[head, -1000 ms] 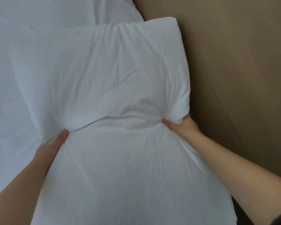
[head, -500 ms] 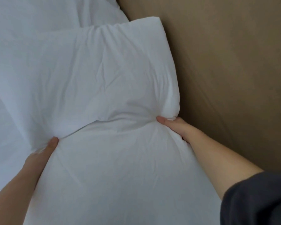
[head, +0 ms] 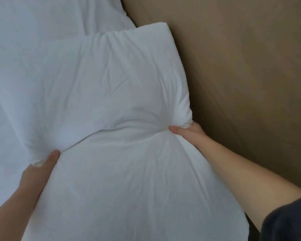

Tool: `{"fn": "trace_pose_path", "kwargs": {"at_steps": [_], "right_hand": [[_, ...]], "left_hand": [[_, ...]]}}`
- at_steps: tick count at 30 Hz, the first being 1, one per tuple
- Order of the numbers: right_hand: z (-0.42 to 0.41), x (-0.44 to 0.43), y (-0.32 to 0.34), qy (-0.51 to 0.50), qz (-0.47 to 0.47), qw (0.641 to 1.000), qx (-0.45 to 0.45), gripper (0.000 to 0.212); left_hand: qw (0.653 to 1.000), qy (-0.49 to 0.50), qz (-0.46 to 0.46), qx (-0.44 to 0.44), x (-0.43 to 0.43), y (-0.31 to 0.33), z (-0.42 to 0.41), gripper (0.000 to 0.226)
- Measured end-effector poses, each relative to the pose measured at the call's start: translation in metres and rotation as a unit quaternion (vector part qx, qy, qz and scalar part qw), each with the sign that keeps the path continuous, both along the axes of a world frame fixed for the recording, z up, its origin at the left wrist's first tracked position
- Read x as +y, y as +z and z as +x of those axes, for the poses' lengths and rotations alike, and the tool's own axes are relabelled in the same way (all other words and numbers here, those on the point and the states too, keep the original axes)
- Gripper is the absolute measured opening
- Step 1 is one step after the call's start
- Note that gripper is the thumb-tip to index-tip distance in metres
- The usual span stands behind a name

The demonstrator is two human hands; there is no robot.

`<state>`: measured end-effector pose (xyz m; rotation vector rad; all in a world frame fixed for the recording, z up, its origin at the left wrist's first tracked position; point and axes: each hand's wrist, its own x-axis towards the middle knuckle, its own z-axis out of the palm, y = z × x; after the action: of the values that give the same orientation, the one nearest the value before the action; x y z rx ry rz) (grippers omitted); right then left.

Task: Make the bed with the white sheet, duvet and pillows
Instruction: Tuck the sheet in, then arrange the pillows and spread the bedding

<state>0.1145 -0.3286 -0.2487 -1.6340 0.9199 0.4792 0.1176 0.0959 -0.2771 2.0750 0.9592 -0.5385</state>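
A plump white pillow (head: 102, 87) lies in front of me with its right side against the brown headboard. My left hand (head: 36, 173) grips its near left corner, thumb on top and fingers hidden under the fabric. My right hand (head: 188, 133) grips its near right corner, bunching the cloth. A second white pillow (head: 125, 188) lies beneath and nearer to me, between my forearms. White bedding (head: 42, 16) fills the left and the far side.
The brown headboard (head: 241, 75) runs along the whole right side, close against the pillows. More white bedding or another pillow lies behind the held pillow at the top left.
The pillow and both hands have shifted slightly within the view, first left, then back right. Both hands keep the same grip on the pillow's near corners.
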Motion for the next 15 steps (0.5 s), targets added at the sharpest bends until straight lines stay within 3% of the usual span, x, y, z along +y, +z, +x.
{"fn": "trace_pose_path", "kwargs": {"at_steps": [5,15], "right_hand": [[0.031,0.009,0.05,-0.006,-0.043,0.997,-0.059,0.065],[0.164,0.015,0.198,0.049,-0.078,0.975,-0.201,0.057]], "left_hand": [[0.996,0.013,-0.012,-0.092,-0.029,0.065,0.02,0.052],[0.963,0.088,-0.052,-0.248,-0.022,0.17,0.119,0.052]]}}
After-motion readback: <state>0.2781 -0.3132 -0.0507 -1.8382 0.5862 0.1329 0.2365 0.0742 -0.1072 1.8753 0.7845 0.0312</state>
